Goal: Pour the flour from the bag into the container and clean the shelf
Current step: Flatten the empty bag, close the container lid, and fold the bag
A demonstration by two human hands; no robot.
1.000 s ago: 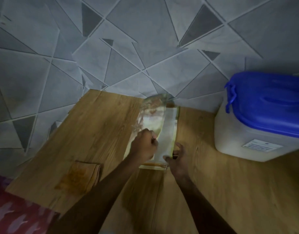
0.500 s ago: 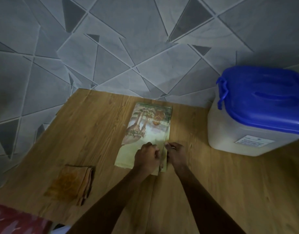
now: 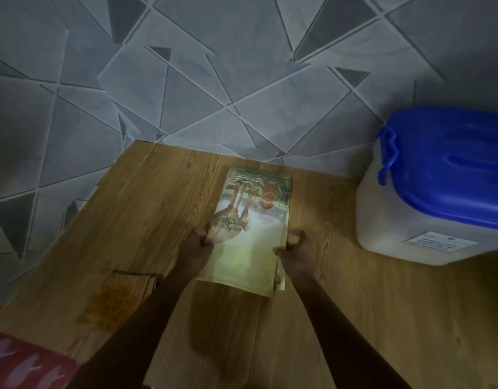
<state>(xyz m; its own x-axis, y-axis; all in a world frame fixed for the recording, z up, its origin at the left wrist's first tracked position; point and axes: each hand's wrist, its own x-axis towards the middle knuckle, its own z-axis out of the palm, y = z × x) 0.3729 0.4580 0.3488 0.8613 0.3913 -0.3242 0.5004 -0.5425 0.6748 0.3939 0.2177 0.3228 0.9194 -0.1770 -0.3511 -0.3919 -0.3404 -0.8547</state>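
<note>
Across the bag (image 3: 250,242), left hand (image 3: 196,248) and right hand (image 3: 295,251) seemingly pinch opposite edges.

Container (image 3: 410,237) label (image 3: 440,243): txt too blurry, unreadable.

Centre of shelf (image 3: 158,197), wall (image 3: 242,80) behind: bag (image 3: 253,234), lying flat. Right of it, apart: container (image 3: 410,234). Left of it, nearer the front edge: cloth (image 3: 115,299).

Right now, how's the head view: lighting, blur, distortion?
Head view: dim, brightest on the bag held by the left hand and right hand; dark shadow on the shelf beneath the forearms; container and blue lid soft, skewed by the wide angle at right.
</note>
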